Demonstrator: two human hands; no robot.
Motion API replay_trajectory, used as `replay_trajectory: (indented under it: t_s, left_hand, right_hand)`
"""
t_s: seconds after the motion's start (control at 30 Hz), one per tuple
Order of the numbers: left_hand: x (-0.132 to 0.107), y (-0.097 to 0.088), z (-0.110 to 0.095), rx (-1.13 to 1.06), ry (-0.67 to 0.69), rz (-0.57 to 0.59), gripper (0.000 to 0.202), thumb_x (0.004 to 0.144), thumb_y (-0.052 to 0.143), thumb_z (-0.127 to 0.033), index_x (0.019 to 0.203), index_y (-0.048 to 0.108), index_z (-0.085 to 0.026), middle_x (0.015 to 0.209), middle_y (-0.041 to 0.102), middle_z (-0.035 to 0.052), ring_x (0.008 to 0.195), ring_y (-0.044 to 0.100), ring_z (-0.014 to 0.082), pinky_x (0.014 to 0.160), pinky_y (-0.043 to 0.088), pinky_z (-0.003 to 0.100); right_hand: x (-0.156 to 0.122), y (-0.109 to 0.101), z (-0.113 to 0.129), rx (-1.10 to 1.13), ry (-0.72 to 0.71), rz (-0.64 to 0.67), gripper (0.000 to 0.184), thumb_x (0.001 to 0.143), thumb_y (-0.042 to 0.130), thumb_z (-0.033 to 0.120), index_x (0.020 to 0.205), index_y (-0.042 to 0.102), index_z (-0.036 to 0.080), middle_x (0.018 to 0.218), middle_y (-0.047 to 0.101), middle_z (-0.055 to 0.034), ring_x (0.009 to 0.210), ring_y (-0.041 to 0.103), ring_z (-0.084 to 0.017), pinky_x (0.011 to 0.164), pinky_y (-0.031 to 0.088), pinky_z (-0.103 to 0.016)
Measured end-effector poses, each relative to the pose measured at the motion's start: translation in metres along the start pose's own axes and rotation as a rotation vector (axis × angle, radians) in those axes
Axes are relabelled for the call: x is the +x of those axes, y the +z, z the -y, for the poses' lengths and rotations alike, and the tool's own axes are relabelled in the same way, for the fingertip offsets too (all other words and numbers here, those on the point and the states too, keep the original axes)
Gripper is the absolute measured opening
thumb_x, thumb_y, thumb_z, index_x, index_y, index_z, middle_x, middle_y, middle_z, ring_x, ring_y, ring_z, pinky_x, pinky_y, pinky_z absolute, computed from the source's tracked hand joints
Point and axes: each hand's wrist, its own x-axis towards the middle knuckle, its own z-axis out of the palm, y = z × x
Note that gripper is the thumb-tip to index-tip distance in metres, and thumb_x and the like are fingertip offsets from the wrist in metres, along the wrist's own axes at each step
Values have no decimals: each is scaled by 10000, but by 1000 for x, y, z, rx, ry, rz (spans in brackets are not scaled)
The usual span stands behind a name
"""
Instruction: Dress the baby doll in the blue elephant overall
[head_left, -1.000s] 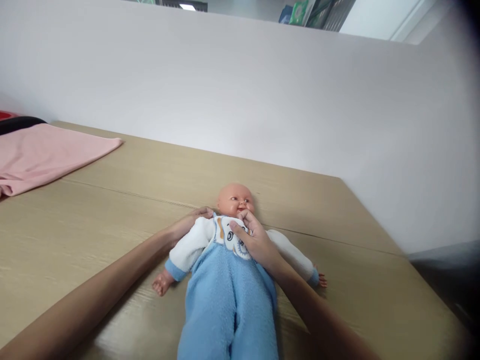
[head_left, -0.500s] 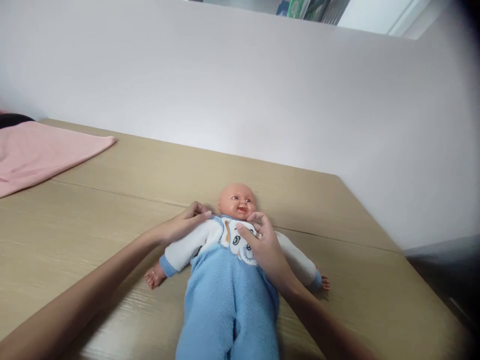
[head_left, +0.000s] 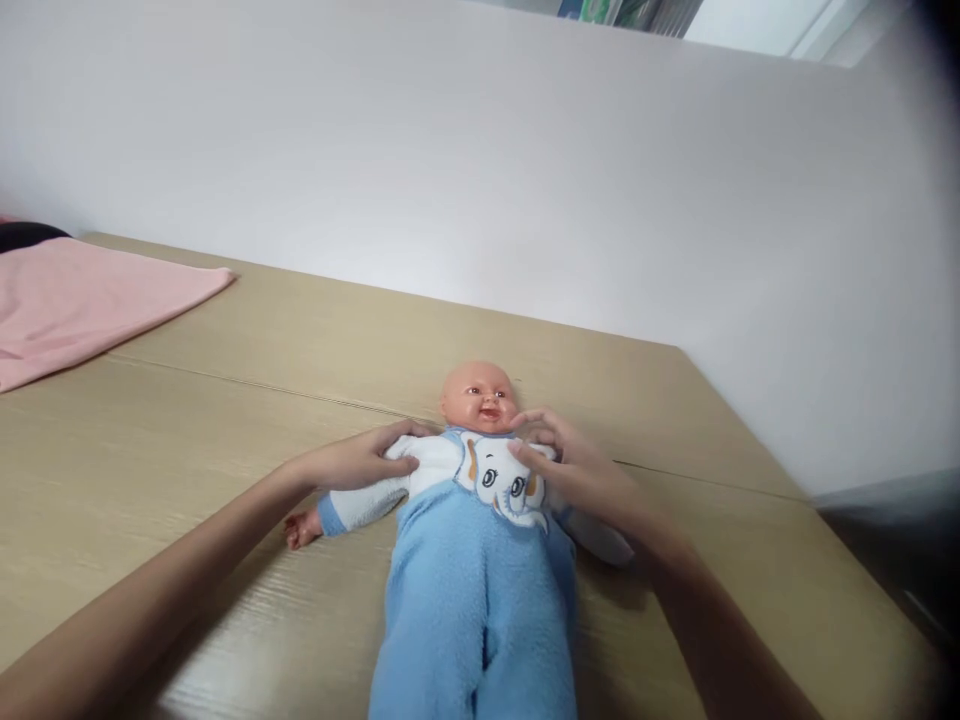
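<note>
One dressed doll [head_left: 480, 540] between left hand [head_left: 364, 460] and right hand [head_left: 581, 470]

Counter [head_left: 187, 430], passage open between baby doll [head_left: 480, 560] and wall [head_left: 450, 170]; obstacles: pink cloth [head_left: 97, 300] at far left, left hand [head_left: 367, 455] and right hand [head_left: 577, 470] at doll's shoulders.

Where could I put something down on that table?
Bare tabletop lies between the pink cloth and the left forearm, beyond the doll's head toward the wall, and between the right forearm and the table's right edge. It's crowded at the chest, between left hand and right hand.
</note>
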Motion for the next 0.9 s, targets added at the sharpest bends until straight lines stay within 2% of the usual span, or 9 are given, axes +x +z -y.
replay_trajectory:
  t_s: [0.13,0.27,0.33,0.4,0.53,0.63,0.73,0.8,0.9]
  left_hand:
    - [-3,0,2,147,-14,-52,465,980,801,-525,1394,786,-313,1507,787,92,1393,729,352,1162,538,417]
    - [-10,-2,10,460,-104,-175,541,977,752,-734,1243,789,-265,1136,861,131,987,795,370,812,522,371]
    - [-13,-4,12,619,-112,-222,563,960,738,-787,1112,771,-246,967,830,135,863,759,375,758,473,378]
    - [-16,-8,10,765,-88,-264,509,969,748,-745,1039,740,-241,881,789,132,858,737,392,808,475,403]
    - [-19,-6,-19,921,65,-407,308,1071,659,-531,1122,727,-235,912,767,135,963,709,414,922,502,462]
    - [-10,21,-56,880,276,-352,302,1135,596,-500,1242,717,-245,1184,792,135,1114,689,386,965,523,463]
    - [16,70,-83,882,432,-210,357,1152,611,-474,1353,682,-188,1364,751,168,1299,653,386,1070,520,483]
    - [40,103,-88,944,452,-72,358,1117,696,-455,1322,701,-162,1323,752,166,1291,648,389,1096,506,501]
    - [71,136,-82,1050,398,45,307,1110,711,-365,1279,717,-109,1293,760,178,1232,665,374,987,509,482]
  right_hand:
    - [-19,-32,-4,-198,49,126,460,1027,725,652,1176,814,226,914,801,-72,797,696,-270,688,526,-376]
    - [-47,-45,-15,-217,97,161,508,1020,714,728,1000,823,232,918,814,-80,837,729,-294,708,542,-375]
    - [-62,-43,-25,-265,64,66,526,1028,681,750,1011,825,245,979,827,-93,895,746,-327,766,579,-413]
    - [-78,-38,-41,-342,1,-97,500,1068,616,721,1104,822,267,1124,828,-121,1052,760,-378,923,616,-502]
    - [-116,-30,-89,-523,-114,-431,454,1034,667,640,1344,746,318,1465,721,-159,1417,650,-462,1233,493,-707]
    - [-142,-34,-123,-518,-72,-471,601,955,771,627,1487,653,373,1505,711,-179,1415,661,-504,1209,526,-726]
    - [-157,-42,-143,-440,30,-454,565,968,772,615,1482,657,409,1453,748,-193,1325,721,-513,1145,577,-719]
    - [-159,-47,-146,-368,84,-458,496,977,775,620,1417,705,401,1410,778,-189,1288,752,-493,1124,599,-696]
    - [-155,-52,-141,-208,124,-523,457,934,809,686,1220,762,333,1224,832,-175,1158,807,-451,1033,658,-629]
